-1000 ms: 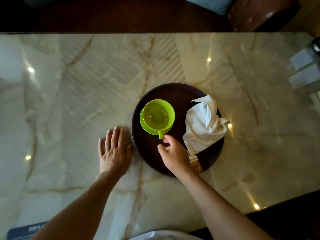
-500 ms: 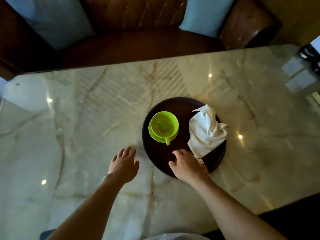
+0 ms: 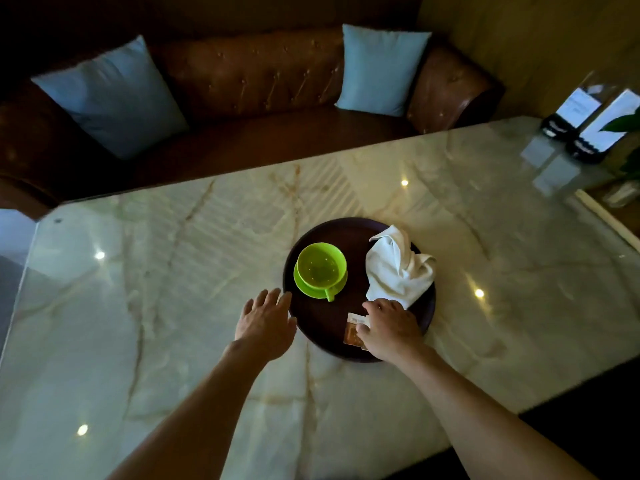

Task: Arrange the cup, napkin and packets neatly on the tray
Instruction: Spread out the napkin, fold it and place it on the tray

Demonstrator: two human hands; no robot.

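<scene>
A round dark brown tray [image 3: 322,327] sits on the marble table. On its left part stands a bright green cup [image 3: 321,266] on a green saucer [image 3: 304,289], handle toward me. A crumpled white napkin [image 3: 398,268] lies on the tray's right part. My right hand [image 3: 389,329] rests on the tray's near right side, fingers on brown and white packets [image 3: 354,330] that stick out to its left. My left hand [image 3: 265,323] hovers flat, fingers spread, at the tray's left rim and holds nothing.
The glossy marble table [image 3: 173,306] reflects ceiling lights. Behind its far edge runs a brown leather sofa [image 3: 249,74] with two light blue cushions [image 3: 114,95]. Card holders [image 3: 588,123] and a plant stand at the far right corner.
My head has tilted up, showing the sofa. My right hand left the cup's handle and moved right onto the packets. My left hand lifted off the table and shifted toward the tray's rim.
</scene>
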